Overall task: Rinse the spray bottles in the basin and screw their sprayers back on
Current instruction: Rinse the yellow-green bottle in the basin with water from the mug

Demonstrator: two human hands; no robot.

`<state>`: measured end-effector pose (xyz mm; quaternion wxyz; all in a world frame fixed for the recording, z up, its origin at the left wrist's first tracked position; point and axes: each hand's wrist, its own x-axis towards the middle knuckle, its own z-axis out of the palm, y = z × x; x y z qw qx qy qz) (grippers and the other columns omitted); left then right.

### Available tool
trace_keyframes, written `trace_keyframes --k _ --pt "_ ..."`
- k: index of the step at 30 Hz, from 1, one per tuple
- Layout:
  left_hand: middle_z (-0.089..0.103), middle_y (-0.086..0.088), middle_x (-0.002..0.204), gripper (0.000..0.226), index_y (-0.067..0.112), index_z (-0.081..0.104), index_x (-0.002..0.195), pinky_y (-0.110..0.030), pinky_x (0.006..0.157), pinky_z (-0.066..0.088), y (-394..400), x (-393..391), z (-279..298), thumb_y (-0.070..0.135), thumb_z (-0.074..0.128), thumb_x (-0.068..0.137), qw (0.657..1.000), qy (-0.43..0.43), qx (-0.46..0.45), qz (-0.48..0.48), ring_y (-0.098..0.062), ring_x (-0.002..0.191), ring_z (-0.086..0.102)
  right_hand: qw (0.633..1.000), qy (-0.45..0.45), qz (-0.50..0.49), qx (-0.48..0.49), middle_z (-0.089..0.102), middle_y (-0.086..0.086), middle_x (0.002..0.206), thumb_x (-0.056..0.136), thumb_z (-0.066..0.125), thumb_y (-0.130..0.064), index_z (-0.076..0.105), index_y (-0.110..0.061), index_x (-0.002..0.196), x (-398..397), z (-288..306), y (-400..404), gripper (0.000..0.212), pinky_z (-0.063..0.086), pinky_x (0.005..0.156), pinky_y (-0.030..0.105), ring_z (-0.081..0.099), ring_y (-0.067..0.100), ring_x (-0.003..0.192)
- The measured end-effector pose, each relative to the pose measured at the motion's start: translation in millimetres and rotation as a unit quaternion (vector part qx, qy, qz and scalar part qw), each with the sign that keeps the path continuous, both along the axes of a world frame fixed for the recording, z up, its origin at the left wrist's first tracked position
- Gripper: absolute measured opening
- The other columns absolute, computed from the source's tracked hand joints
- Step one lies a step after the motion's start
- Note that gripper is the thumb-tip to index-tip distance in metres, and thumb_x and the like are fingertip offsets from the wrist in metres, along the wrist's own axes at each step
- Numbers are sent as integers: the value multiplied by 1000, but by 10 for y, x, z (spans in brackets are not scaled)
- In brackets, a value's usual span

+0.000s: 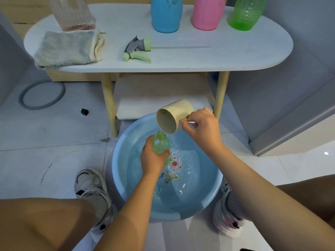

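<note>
My left hand grips a small green bottle without its sprayer, held upright over the blue basin of water on the floor. My right hand holds a beige cup by its handle, tipped so its mouth is at the bottle's neck. A green and grey sprayer with a long dip tube lies on the white table. Blue, pink and green bottles stand at the table's back edge.
A folded cloth and a clear ribbed container sit at the table's left end. A lower shelf lies behind the basin. My shoes flank the basin. A grey hose ring lies on the floor at left.
</note>
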<state>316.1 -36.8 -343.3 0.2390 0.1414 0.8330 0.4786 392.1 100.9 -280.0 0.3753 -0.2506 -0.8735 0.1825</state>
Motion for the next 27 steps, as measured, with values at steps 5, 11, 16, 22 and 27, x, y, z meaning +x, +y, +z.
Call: trace_keyframes --k 5,11,16,22,27 --pt "58 -2 122 62 22 47 129 -24 82 40 -10 1 22 18 76 75 1000 1 -5 1 -25 110 56 1000 2 8 23 45 2 50 72 71 -17 51 -7 51 -2 6 -8 30 29 54 25 36 17 62" --pt "58 -1 121 58 22 49 126 -23 80 39 -11 14 41 18 76 75 1000 4 -4 1 -24 109 55 999 10 27 45 40 -1 52 74 69 -17 49 -8 52 -10 19 -6 31 31 54 27 36 17 62" --pt "59 0 118 55 22 50 124 -22 77 36 -4 29 60 19 76 76 1000 8 -12 0 -23 107 56 996 21 55 69 45 4 51 79 61 -21 47 -8 52 -13 32 -13 33 32 53 26 40 22 59" --pt "58 -2 124 63 22 46 131 -22 80 36 10 11 39 21 76 76 1000 13 -23 -1 -25 113 54 992 19 74 101 46 4 53 80 62 -18 47 -6 53 -10 66 -21 33 32 53 26 42 26 57" --pt "59 -2 122 61 22 47 129 -23 78 38 8 17 29 21 76 76 1000 11 -24 0 -24 110 56 989 15 92 117 47 4 54 80 65 -16 47 -7 53 -18 87 -28 33 32 55 27 42 26 57"
